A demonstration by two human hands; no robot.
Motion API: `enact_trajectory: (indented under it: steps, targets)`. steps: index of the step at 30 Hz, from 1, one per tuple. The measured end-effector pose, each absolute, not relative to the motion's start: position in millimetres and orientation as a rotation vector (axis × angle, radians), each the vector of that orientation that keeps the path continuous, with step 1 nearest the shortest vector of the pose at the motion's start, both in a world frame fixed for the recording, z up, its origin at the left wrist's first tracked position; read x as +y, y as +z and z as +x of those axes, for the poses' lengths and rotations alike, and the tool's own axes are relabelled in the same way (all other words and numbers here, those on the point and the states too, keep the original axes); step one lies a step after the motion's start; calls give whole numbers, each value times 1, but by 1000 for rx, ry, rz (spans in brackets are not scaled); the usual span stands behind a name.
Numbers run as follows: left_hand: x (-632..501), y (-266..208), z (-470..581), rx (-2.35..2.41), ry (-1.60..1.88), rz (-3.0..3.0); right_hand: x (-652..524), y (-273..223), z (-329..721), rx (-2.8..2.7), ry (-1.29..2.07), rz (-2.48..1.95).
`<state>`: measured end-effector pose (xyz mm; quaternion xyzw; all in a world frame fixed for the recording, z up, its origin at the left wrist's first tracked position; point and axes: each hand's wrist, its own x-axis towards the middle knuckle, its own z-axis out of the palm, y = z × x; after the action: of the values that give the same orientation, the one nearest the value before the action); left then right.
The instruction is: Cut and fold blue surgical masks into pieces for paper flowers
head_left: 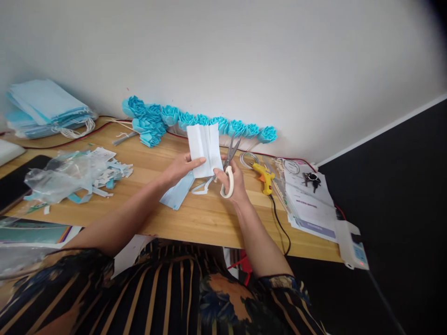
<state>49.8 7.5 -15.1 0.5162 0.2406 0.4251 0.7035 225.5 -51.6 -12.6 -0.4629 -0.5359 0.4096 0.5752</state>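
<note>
Mask [201, 151]: held up over the table [209, 225], left of the glue gun [267, 179], my landmark. Pale side faces the camera, creases running top to bottom; I make out no ear loops on it.
Left hand [183, 168]: gripping the mask by its left edge, thumb on the near face, fingers mostly hidden behind.
Right hand [236, 182]: left of the glue gun, gripping the scissors [229, 158], thumb at the mask's lower right corner. From my remote seat I cannot tell how the far fingers sit.
Blades: pointing up, slightly parted, just beside the mask's right edge.
Second mask [177, 193]: on the table, left of the glue gun, a pale strip [200, 190] near it.
Flowers [202, 121]: blue row along the wall, beyond the glue gun and mostly left of it.
Scraps [108, 173]: well left of the glue gun, beside a clear bag [66, 174].
Step in hand: I judge it to be steadying the mask for trimming.
Next move: a clean cut would call for a taut sheet in the left hand and the right thumb clear of the blades.
</note>
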Motion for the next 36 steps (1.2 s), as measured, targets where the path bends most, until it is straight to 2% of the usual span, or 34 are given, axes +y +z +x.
enact_trajectory:
  steps: [5,9,21,36]
  targets:
    - [4,-20,55,603,845,1260,-55,-9,221,-1248,970,-1095]
    - [1,-14,56,612,920,1209,-54,-10,221,-1149,991,-1094]
    - [6,-13,49,514,905,1209,-47,-6,224,-792,1269,-830]
    - [6,-20,53,443,931,1172,-45,-15,229,-933,1359,-850]
